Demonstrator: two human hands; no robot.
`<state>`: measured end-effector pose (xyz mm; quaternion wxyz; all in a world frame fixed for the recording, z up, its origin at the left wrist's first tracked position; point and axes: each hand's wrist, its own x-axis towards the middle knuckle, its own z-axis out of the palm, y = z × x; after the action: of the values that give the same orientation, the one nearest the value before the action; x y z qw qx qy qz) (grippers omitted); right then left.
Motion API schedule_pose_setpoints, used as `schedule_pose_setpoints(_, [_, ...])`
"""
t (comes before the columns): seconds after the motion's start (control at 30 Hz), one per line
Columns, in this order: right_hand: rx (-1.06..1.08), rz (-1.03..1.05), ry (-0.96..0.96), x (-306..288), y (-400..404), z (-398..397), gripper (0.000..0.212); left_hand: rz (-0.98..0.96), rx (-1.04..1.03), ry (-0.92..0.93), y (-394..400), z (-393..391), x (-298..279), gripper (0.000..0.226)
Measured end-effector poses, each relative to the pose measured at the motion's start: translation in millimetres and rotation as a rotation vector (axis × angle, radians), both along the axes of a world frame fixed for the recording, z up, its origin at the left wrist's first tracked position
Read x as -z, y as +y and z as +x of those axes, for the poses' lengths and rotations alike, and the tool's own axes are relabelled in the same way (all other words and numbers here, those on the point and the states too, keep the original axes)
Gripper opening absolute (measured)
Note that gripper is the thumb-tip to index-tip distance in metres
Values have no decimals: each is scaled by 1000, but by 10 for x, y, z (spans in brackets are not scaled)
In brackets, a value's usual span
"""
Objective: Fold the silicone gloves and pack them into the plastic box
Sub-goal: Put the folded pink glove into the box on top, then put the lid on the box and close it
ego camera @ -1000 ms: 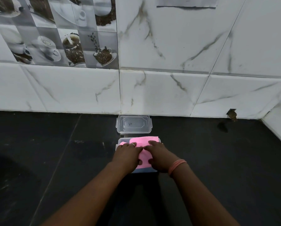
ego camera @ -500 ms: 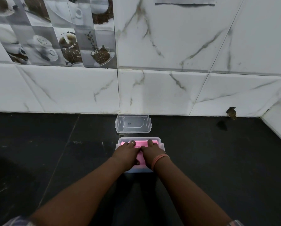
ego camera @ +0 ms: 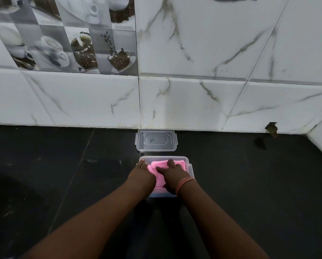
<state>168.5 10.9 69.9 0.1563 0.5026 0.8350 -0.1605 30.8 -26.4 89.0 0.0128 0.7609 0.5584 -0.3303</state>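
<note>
Left hand (ego camera: 142, 174) is laid flat at left rim of plastic box (ego camera: 191, 168), nothing gripped. Folded pink gloves (ego camera: 160, 168) are packed inside, pressed down by right hand (ego camera: 172, 177), fingers spread, palm open. Clear lid (ego camera: 156, 140) is set just behind box, w/ tiled wall (ego camera: 193, 101) beyond.

Single head-worn view, forward and down, close over black counter (ego camera: 250, 184)

Your left hand (ego camera: 140, 174) lay flat, fingers toward 12 o'clock. Your right hand (ego camera: 172, 176) pressed palm-down beside it, at 3 o'clock, forearms converging.
</note>
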Motion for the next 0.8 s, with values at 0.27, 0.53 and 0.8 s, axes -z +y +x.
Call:
schedule_pose_setpoints(0.27, [-3,-3,-81,-22,12,-91,79,-51,-86,-59,65,134,-162,52])
schedule_pose_setpoints(0.53, [57,21,169,-433,355,-201,27,361,-311,-590,285,-71,-297,18])
schedule_pose_setpoints(0.8, [627,115,628,-287,957,-32,22,407,-1164,-1143,760,-600,-87,24])
